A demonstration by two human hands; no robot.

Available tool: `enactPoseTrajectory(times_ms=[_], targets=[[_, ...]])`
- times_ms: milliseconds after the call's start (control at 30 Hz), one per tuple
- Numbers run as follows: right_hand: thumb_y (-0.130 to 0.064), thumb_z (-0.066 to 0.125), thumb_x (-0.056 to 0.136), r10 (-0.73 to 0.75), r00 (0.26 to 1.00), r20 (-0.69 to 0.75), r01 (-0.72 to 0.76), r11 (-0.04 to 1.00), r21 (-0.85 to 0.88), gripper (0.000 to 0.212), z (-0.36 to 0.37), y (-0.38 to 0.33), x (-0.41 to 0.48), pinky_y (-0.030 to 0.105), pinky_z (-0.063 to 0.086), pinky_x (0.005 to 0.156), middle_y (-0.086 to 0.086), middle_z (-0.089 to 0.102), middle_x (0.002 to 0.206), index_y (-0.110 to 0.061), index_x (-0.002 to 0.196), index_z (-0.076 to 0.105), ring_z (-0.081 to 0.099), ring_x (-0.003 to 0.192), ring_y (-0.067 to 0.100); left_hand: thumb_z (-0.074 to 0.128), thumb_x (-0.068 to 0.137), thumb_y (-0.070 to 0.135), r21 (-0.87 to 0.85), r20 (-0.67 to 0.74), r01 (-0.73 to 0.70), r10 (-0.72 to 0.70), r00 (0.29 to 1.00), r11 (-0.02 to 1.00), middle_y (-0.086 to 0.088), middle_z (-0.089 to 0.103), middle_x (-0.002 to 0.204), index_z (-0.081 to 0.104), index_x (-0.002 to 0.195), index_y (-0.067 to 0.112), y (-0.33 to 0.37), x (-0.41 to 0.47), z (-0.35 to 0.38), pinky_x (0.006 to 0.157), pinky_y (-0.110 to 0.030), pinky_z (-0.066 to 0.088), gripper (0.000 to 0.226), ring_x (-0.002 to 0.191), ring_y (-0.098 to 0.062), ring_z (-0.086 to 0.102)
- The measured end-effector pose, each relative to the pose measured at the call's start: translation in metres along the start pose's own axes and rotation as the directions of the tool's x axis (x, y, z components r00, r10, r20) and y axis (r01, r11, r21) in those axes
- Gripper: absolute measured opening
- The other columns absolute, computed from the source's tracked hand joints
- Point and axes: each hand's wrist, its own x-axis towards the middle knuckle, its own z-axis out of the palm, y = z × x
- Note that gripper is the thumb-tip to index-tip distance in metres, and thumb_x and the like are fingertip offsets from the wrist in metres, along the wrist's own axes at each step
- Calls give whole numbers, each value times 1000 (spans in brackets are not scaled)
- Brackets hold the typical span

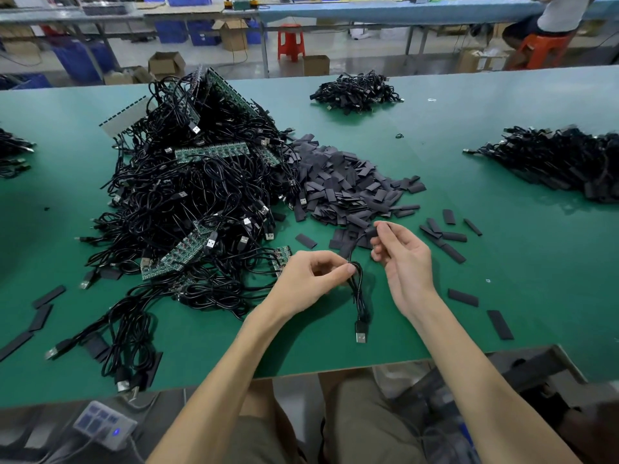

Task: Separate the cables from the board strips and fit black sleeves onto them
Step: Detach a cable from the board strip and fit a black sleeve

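Black cable [358,289], one, pinched by left hand [311,276], right hand [402,259]

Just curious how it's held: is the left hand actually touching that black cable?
Touching. The head view shows the left hand pinching the looped cable at its bend, between thumb and forefinger.

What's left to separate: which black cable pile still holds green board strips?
The large tangled black cable pile left of centre; only it shows green board strips.
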Motion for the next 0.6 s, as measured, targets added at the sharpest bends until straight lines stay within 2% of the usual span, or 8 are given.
enactPoseTrajectory(times_ms=[100, 167, 233, 333, 433, 533, 600], targets=[[-23, 69, 92, 10, 998, 55, -9, 1000, -16, 22, -1, 0, 0, 22, 50, 60, 3, 68, 74, -3, 102, 73, 57, 64, 11, 70, 96, 33, -7, 3, 20, -20, 1000, 1000, -1, 74, 73, 76, 86, 19, 5, 1, 0, 54, -20, 42, 18, 51, -12, 55], [-31, 67, 91, 9, 996, 86, -5, 999, -41, 29, -1, 2, 1, 22, 51, 61, 4, 69, 76, -3, 100, 72, 58, 64, 11, 70, 97, 32, -119, -27, 61, -64, 998, 991, -11, 72, 70, 75, 83, 14, 11, 4, -3, 55, -22, 42, 23, 52, -18, 54], [-26, 63, 98, -7, 993, 115, 20, 994, -110, 24, -2, 4, 2, 21, 53, 64, 4, 71, 80, -5, 105, 73, 60, 68, 10, 70, 97, 30, -246, -43, 85, -98, 994, 966, -16, 68, 66, 74, 83, 9, 21, 10, -5, 54, -23, 41, 25, 54, -20, 53], [-10, 59, 103, -16, 991, 136, 51, 964, -260, 16, 1, 8, 2, 23, 56, 73, 1, 76, 88, -12, 105, 75, 66, 77, 10, 68, 98, 24, -300, -50, 63, -81, 995, 952, -12, 67, 63, 72, 83, 4, 42, 27, -1, 54, -22, 43, 26, 55, -18, 55], [-8, 56, 104, -7, 993, 117, 36, 968, -250, 22, 6, 7, -1, 19, 50, 66, -8, 72, 78, -18, 93, 72, 61, 69, 4, 68, 98, 22, -330, -30, 84, -99, 995, 940, -14, 67, 65, 70, 87, -5, 65, 49, 9, 51, -31, 39, 29, 52, -22, 54], [-12, 58, 104, -15, 997, 81, 30, 982, -184, 15, 6, 8, -1, 21, 50, 64, 2, 71, 84, -12, 100, 72, 59, 71, 11, 67, 98, 22, -357, -2, 139, -149, 989, 924, -10, 68, 65, 69, 84, 1, 81, 67, 17, 44, -23, 41, 25, 51, -21, 59], [-16, 63, 102, -15, 996, 91, 36, 972, -231, 13, 5, 9, -2, 23, 49, 64, 2, 72, 81, -6, 104, 70, 59, 68, 11, 67, 99, 21, -396, 30, 154, -155, 987, 905, -5, 68, 65, 69, 86, 2, 87, 76, 24, 44, -22, 46, 22, 53, -17, 63]])
